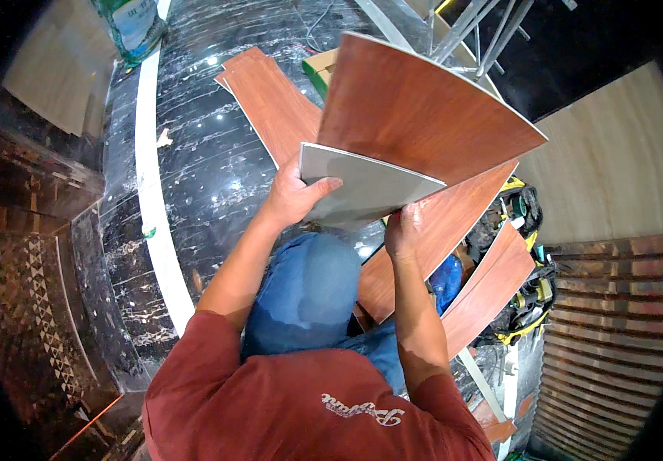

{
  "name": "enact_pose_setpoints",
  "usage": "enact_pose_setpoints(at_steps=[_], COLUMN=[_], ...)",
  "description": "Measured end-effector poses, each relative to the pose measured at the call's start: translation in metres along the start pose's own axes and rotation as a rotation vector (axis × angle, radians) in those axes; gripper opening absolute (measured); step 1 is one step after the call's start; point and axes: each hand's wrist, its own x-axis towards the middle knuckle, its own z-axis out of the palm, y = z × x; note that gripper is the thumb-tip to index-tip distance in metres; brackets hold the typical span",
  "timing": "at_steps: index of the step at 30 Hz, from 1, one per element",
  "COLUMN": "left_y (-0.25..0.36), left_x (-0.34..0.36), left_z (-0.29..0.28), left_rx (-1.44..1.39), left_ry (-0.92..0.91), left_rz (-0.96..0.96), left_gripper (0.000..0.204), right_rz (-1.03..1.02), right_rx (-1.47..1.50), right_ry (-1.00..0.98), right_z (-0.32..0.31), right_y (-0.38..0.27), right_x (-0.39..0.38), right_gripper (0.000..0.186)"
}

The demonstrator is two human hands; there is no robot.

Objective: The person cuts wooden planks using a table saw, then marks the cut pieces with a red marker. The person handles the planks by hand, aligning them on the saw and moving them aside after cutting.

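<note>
Black, white-streaked glossy floor (216,169) below. Your left hand (294,195) pinches thin flat grey panel (366,188) at left edge, right hand (403,229) at lower right, likely for steadiness; panel sits before large red-brown wood-grain board (423,107).

grey panel (366,187): matt, smooth | large reddish board (412,111): wood-grained, smooth | floor (204,157): glossy, white-streaked

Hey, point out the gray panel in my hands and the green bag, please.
Gray panel (371,187): head view, middle of its gray face.
Green bag (134,32): head view, its visible side, top left.
</note>
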Motion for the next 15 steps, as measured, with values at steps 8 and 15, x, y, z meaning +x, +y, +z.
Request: enact_pose_setpoints(at_steps=[8, 15], left_y=[-0.022, -0.03], left_x=[-0.006, -0.004], left_z=[0.008, 0.008], left_rx=[-0.018, -0.178], left_ry=[0.048, 0.076], left_rz=[-0.028, 0.015], left_gripper=[0.036, 0.047], right_rz=[0.069, -0.019], right_rx=[0.012, -0.055], right_ry=[0.056, 0.087], right_z=[-0.012, -0.013], right_y=[0.026, 0.041], right_x=[-0.015, -0.023], right_gripper=[0.062, 0.055])
